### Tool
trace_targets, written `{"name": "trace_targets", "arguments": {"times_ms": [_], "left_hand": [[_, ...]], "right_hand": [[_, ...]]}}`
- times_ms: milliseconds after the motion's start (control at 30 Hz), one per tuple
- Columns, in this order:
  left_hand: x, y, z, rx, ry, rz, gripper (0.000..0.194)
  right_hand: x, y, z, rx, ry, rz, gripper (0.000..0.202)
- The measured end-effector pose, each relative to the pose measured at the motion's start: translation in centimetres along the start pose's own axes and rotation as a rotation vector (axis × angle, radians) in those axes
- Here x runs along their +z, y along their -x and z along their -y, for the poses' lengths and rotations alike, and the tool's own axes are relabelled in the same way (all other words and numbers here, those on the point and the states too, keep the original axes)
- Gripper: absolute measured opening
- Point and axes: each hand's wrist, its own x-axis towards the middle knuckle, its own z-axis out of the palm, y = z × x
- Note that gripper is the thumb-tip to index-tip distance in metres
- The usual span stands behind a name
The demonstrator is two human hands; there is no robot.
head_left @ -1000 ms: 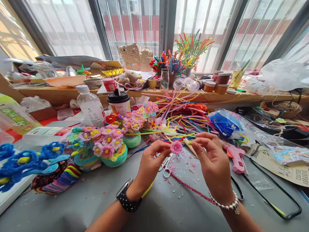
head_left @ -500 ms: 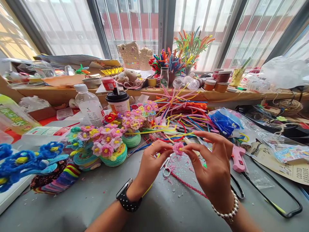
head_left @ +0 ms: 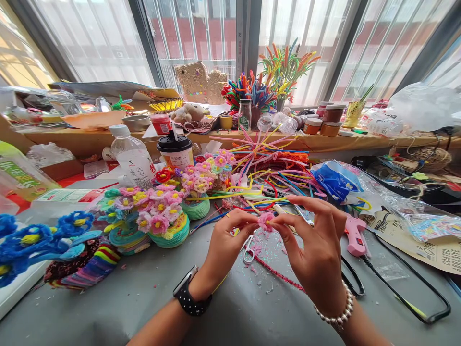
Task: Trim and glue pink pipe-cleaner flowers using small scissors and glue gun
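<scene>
Your left hand (head_left: 225, 247) pinches the pink flower (head_left: 265, 221) between thumb and forefinger; your right hand (head_left: 317, 254) closes 2 fingertips at its yellow centre (head_left: 268, 223), so the flower sits between your 2 hands. Left of your left hand, the yellow-and-green pot (head_left: 173, 234) holds pink blooms (head_left: 162, 206); further left, the striped pot (head_left: 93, 269) holds blue flowers (head_left: 43, 235), cut off at the edge of view. Beyond these stand a plastic bottle (head_left: 133, 161) and a paper cup (head_left: 176, 157), whose black lid (head_left: 175, 142) hides the inside. Far beyond your right hand, a golden cup (head_left: 353, 115) holds green sticks (head_left: 366, 92). Your fingertips cover most of the yellow centre, and your left hand partly hides the scissors (head_left: 248, 247). A red tinsel stem (head_left: 277, 274) runs behind your right hand. The glue gun (head_left: 355, 238) lies just right of it; pipe cleaners (head_left: 273, 168) pile up beyond both hands.
</scene>
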Motion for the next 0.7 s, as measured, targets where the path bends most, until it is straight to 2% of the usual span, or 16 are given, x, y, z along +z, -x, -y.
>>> {"name": "trace_targets", "arguments": {"times_ms": [700], "left_hand": [[-0.02,-0.06,-0.17,-0.013,0.011,-0.008,0.009]], "right_hand": [[0.14,0.16,0.07,-0.005,0.038,-0.005,0.004]]}}
